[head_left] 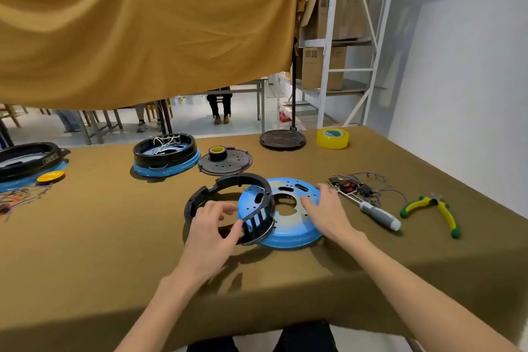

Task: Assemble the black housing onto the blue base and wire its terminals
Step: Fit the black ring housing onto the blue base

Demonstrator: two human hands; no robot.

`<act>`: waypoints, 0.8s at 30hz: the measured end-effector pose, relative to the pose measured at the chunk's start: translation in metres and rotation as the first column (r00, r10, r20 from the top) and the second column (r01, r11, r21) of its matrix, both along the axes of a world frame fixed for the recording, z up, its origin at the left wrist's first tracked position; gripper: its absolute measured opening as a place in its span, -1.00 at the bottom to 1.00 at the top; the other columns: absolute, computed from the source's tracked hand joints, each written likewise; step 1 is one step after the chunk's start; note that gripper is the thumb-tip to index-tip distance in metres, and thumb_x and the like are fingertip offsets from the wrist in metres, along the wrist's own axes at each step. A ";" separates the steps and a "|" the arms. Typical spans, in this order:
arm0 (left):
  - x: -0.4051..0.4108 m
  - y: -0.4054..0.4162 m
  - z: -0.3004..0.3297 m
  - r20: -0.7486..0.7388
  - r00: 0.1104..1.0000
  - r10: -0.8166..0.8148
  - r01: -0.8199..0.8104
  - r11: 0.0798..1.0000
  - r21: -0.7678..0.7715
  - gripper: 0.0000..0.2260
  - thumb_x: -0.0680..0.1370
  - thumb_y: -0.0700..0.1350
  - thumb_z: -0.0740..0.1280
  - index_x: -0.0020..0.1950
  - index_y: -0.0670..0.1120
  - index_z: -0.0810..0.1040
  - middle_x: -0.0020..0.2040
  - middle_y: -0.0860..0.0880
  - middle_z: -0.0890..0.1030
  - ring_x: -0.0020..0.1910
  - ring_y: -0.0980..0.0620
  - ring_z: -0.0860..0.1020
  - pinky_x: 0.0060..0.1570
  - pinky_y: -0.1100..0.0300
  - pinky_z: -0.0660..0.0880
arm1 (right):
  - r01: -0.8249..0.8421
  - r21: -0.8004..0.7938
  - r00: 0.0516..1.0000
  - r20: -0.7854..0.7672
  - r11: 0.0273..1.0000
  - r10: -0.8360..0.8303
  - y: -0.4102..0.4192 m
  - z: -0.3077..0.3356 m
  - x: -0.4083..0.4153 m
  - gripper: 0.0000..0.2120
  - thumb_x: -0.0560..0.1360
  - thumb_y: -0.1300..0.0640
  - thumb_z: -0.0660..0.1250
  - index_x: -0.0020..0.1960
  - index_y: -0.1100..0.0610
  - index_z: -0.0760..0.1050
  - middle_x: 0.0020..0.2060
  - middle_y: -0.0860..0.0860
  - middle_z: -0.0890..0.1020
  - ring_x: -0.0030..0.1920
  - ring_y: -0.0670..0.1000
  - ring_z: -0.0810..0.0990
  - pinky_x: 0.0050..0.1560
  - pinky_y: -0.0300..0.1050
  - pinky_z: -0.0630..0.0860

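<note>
On an olive-covered worktop (114,237), a blue base (297,226) lies flat under the flat-fingered, empty right hand (325,214), while the left hand (214,226) grips a tilted black housing (228,203) overlapping the base's left edge.

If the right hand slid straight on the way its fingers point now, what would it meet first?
The right hand lies flat on the blue base, fingers pointing up-left across it. Going on, it would likely first meet the black housing, whose near-right part overlaps the base; depth is uncertain.
</note>
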State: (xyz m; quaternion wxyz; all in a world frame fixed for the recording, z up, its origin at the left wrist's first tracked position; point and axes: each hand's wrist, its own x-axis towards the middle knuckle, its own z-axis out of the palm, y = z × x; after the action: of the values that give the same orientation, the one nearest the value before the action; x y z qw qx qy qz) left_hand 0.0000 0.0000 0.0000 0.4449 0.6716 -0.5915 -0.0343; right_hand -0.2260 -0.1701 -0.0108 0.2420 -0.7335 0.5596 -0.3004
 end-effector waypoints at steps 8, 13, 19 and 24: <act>0.013 -0.049 -0.012 0.312 0.931 -0.189 0.142 0.976 0.168 -0.64 0.60 0.14 0.36 0.38 0.11 0.55 0.16 0.21 0.65 0.06 0.29 0.53 0.10 0.42 0.37 | 0.101 0.054 0.984 0.143 0.993 -0.107 -0.017 -0.023 0.008 -0.46 0.62 -0.03 0.33 0.53 0.11 0.31 0.43 0.03 0.42 0.42 0.02 0.41 0.36 -0.08 0.32; 0.011 -0.066 -0.015 0.346 0.916 -0.203 0.179 0.979 0.101 -0.66 0.57 0.05 0.45 0.32 0.03 0.63 0.11 0.12 0.72 0.01 0.15 0.63 0.04 0.31 0.43 | 0.134 0.025 0.977 0.163 0.991 -0.137 -0.021 -0.032 0.005 -0.50 0.63 -0.02 0.33 0.52 0.08 0.34 0.42 -0.01 0.46 0.41 -0.01 0.42 0.31 -0.15 0.32; 0.002 -0.084 -0.009 0.352 0.907 -0.230 0.208 0.973 0.098 -0.64 0.60 0.08 0.40 0.39 0.07 0.59 0.17 0.15 0.70 0.10 0.10 0.63 0.13 0.27 0.41 | 0.136 0.025 0.974 0.181 0.990 -0.139 -0.023 -0.030 0.009 -0.54 0.68 0.00 0.24 0.53 0.10 0.32 0.45 0.00 0.45 0.41 0.00 0.43 0.34 -0.13 0.33; -0.011 -0.100 -0.003 0.390 0.867 -0.310 0.270 0.950 0.155 -0.63 0.62 0.11 0.37 0.42 0.13 0.55 0.22 0.20 0.66 0.18 0.16 0.60 0.25 0.20 0.49 | 0.068 0.041 0.979 0.188 0.997 -0.075 -0.033 -0.022 0.002 -0.60 0.74 0.07 0.06 0.53 0.15 0.35 0.44 0.05 0.48 0.43 0.02 0.42 0.42 -0.08 0.31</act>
State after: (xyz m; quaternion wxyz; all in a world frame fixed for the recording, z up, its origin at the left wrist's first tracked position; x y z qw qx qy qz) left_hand -0.0110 -0.0995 -0.0027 0.2685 0.5875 -0.7633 0.0125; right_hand -0.2239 -0.2033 -0.0329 0.2956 -0.6768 0.5652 -0.3676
